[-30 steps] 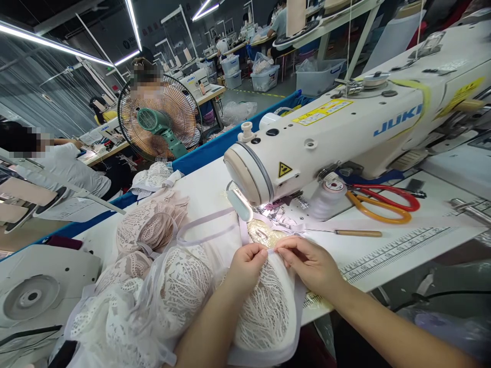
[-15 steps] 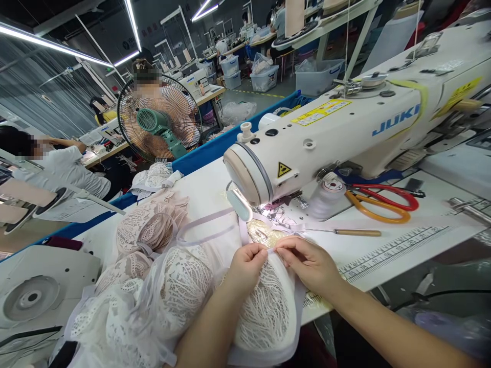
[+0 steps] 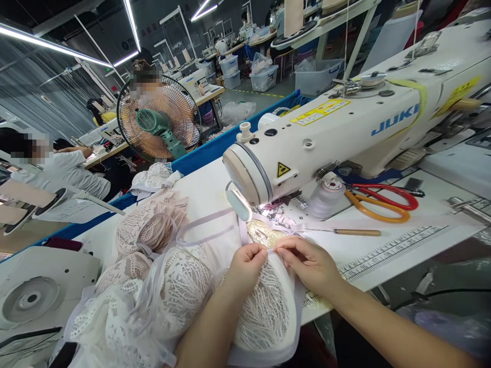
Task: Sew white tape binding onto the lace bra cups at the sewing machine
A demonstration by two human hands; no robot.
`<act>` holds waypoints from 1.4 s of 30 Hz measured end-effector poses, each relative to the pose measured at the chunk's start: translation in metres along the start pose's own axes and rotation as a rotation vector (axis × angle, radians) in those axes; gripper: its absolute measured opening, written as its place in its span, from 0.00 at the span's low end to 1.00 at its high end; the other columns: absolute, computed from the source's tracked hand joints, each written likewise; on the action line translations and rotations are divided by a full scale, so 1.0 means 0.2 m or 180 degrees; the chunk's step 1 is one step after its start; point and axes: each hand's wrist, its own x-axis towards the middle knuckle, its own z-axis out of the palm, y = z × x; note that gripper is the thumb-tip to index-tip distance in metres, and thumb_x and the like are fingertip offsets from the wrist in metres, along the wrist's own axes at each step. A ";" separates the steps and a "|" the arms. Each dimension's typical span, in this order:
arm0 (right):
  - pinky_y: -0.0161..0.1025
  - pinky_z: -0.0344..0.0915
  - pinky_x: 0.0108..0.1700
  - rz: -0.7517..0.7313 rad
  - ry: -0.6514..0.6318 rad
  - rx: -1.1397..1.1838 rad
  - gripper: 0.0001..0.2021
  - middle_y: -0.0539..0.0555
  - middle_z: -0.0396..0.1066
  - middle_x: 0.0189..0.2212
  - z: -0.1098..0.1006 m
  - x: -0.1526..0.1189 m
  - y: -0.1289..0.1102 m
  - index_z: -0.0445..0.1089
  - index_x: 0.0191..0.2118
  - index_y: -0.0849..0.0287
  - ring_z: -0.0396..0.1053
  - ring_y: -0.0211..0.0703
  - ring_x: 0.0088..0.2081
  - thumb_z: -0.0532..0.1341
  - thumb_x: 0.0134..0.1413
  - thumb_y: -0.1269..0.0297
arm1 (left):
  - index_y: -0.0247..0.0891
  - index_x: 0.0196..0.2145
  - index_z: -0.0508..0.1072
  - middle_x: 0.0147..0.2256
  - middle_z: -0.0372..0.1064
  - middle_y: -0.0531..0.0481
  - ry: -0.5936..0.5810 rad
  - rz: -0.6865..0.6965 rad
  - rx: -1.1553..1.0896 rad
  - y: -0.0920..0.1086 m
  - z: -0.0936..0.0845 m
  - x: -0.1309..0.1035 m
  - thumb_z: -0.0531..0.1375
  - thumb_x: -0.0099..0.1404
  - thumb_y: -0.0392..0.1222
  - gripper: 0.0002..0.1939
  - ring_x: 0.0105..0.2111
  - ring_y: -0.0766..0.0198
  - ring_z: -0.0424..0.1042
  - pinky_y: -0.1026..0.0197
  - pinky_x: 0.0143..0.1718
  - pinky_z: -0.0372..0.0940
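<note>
Both hands meet at the top edge of a white lace bra [image 3: 264,312] just in front of the sewing machine [image 3: 326,128]. My left hand [image 3: 247,268] pinches the bra's edge between thumb and finger. Close beside it, my right hand [image 3: 307,263] pinches the same edge, its fingertips nearly touching the left ones. The nearer lace cup hangs below the hands, partly over the table's front edge. Under the lit machine head lies a shiny gold-coloured patch [image 3: 264,232], just beyond my fingers. A pale strap [image 3: 207,225] loops to the left.
Lace bras [image 3: 153,225] are heaped at left. To the right lie orange-and-red-handled scissors [image 3: 383,202], a wooden-handled pointed tool [image 3: 356,232] and a thread cone [image 3: 328,194]. A ruler scale [image 3: 395,250] marks the table edge. Beyond the blue cloth edge [image 3: 203,151] stands a fan [image 3: 159,120]; people sit at machines.
Both hands keep their pinch on the bra's edge in nearly the same place. In the background, the seated person at left has lowered an arm.
</note>
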 end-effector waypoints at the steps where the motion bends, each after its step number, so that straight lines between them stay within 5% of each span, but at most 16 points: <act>1: 0.35 0.64 0.33 0.0002 0.0001 -0.0010 0.06 0.50 0.70 0.28 0.00 0.00 0.00 0.68 0.31 0.56 0.67 0.38 0.31 0.54 0.54 0.65 | 0.33 0.24 0.69 0.21 0.58 0.53 0.0003 -0.0006 -0.0006 0.00 0.00 0.00 0.58 0.54 0.52 0.17 0.24 0.68 0.59 0.64 0.28 0.56; 42: 0.37 0.65 0.35 -0.0266 0.0022 -0.0228 0.05 0.50 0.70 0.29 0.00 0.00 0.00 0.66 0.30 0.54 0.68 0.39 0.33 0.54 0.54 0.67 | 0.33 0.24 0.68 0.21 0.57 0.54 -0.0094 0.0015 -0.0157 -0.01 0.00 0.00 0.58 0.54 0.51 0.15 0.23 0.69 0.57 0.64 0.28 0.55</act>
